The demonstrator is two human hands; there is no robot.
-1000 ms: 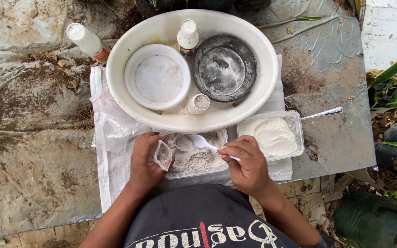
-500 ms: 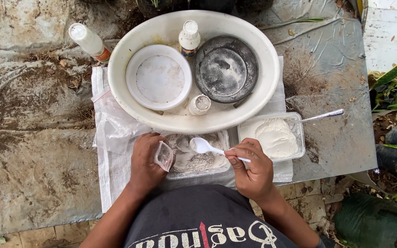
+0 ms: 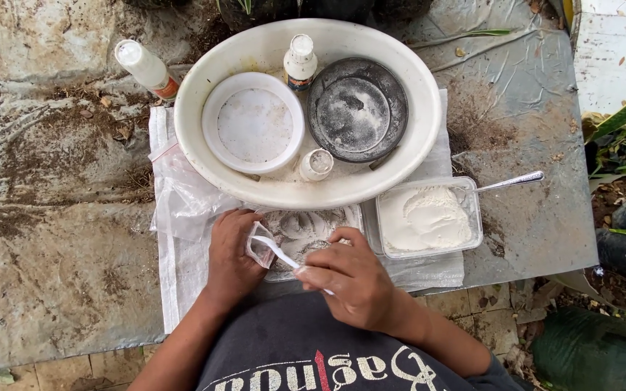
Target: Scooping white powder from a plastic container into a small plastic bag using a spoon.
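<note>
The person has 2 bare forearms, with no sleeves reaching the wrists. The left hand (image 3: 232,255) and right hand (image 3: 353,279) wear no gloves, rings or watch. The torso is covered by a dark grey shirt (image 3: 306,355) with white lettering and 1 small red mark.

We see a smooth, glossy cream plastic oval basin (image 3: 306,190) on a coarse white woven cloth (image 3: 182,279). Near the bench's right edge, a clear plastic rectangular tray (image 3: 429,250) holds matt white powder (image 3: 423,219) beneath a shiny metal spoon (image 3: 512,180).
</note>
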